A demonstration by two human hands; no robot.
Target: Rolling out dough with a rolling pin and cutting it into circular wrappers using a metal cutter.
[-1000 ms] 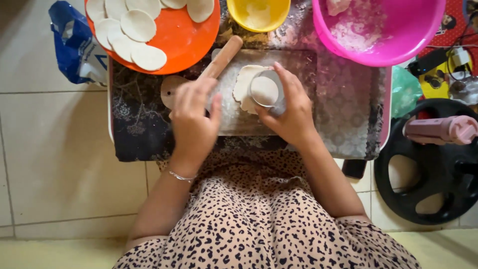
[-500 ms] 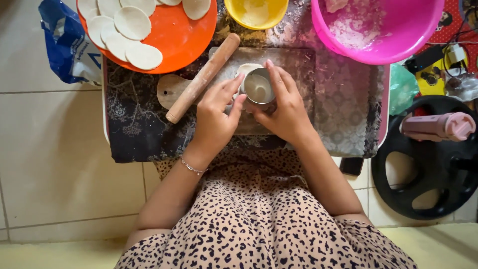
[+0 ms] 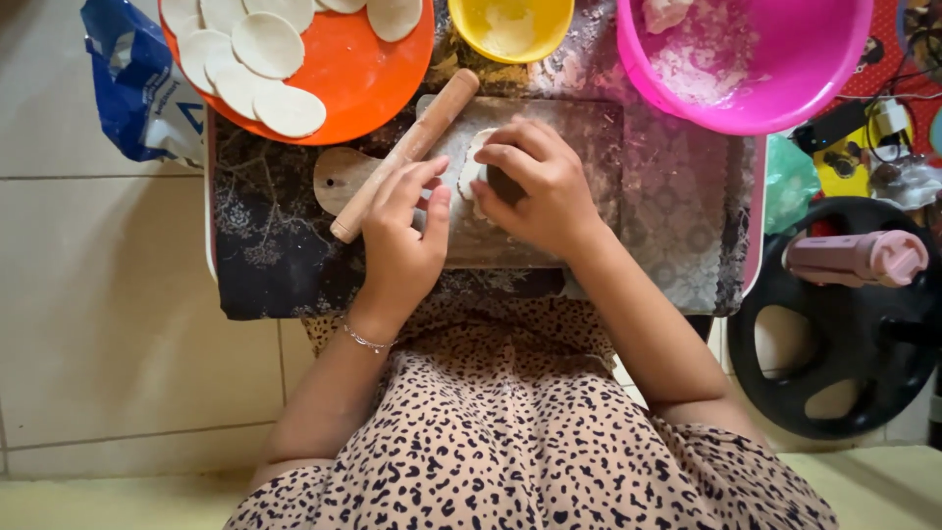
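Overhead, right hand (image 3: 535, 186): clamped on round cutter (image 3: 503, 184), pressing dough sheet (image 3: 471, 167) beneath.
Left hand (image 3: 402, 231): open, empty, just left.
Rolling pin (image 3: 404, 155): diagonal beyond left fingertips.

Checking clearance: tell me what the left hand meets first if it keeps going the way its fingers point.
Probably the wooden rolling pin: the left hand points up and away from the body, fingertips almost at it. Height above the board is unclear.

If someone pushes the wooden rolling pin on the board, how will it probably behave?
The wooden rolling pin looks round and smooth, so it would probably roll sideways. It lies slanted across the floured board, with one end past the edge, so it might slip off. It seems stiff and fairly light.
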